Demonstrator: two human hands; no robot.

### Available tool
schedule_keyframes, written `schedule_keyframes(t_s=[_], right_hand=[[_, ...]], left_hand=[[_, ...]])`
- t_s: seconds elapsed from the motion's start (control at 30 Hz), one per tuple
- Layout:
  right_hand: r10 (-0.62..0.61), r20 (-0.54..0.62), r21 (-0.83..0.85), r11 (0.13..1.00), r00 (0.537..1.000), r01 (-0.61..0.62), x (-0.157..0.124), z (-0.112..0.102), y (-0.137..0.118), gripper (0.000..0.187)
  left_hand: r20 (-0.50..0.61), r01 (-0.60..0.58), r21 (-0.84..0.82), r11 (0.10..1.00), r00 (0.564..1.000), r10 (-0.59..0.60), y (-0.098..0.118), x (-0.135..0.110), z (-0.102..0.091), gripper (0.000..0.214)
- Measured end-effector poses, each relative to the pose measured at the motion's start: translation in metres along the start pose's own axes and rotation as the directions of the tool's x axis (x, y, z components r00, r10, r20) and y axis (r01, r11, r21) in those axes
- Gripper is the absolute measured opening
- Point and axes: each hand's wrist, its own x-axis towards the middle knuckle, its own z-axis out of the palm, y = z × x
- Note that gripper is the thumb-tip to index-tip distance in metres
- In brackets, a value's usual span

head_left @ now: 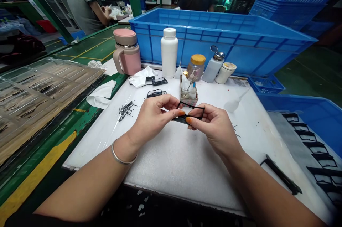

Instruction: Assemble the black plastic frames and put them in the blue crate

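A thin black rectangular frame [191,110] is held above the middle of the white foam pad [171,170], apart from its surface and slightly tilted. The grip of the left hand [152,120] and that of the right hand [213,129] are both clenched on the frame, which is pinched at opposite ends between thumb and fingertips. This fingertip hold appears suited to a thin, flexible part, since most of its length is left unobstructed and its position can be controlled from both sides.

The pad is covered with clear plastic film and is laid on the green tabletop [88,123], presumably to give a soft, clean support. A loose pile of thin black strips [126,110] is placed just left of the hands, and two further black frames [155,93] are set near a crumpled white cloth [141,76]. A small tray of bottles and applicators [189,92] is positioned directly beyond the hands, seemingly for short reach. Larger containers, including a white plastic bottle [169,52] and a pump dispenser [213,66], are kept farther back against a blue plastic crate [221,43]. Finished-looking black frames [312,145] are lined up in a row on a grey sheet at the right.
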Motion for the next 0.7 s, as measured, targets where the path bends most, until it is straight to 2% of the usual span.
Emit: schedule_keyframes(t_s=[0.17,0.7], right_hand=[[-0.018,0.046,0.022,1.000,0.999,0.017,0.0013,-0.0020,0.0013,0.012],[-0.035,0.052,0.010,0.999,0.998,0.034,0.0006,-0.0010,0.0001,0.012]], left_hand=[[0.000,0.014,-0.028,1.000,1.000,-0.014,0.0013,0.0003,0.0004,0.011],[-0.021,-0.031,0.001,1.000,0.999,0.031,-0.0013,-0.0040,0.0028,0.010]])
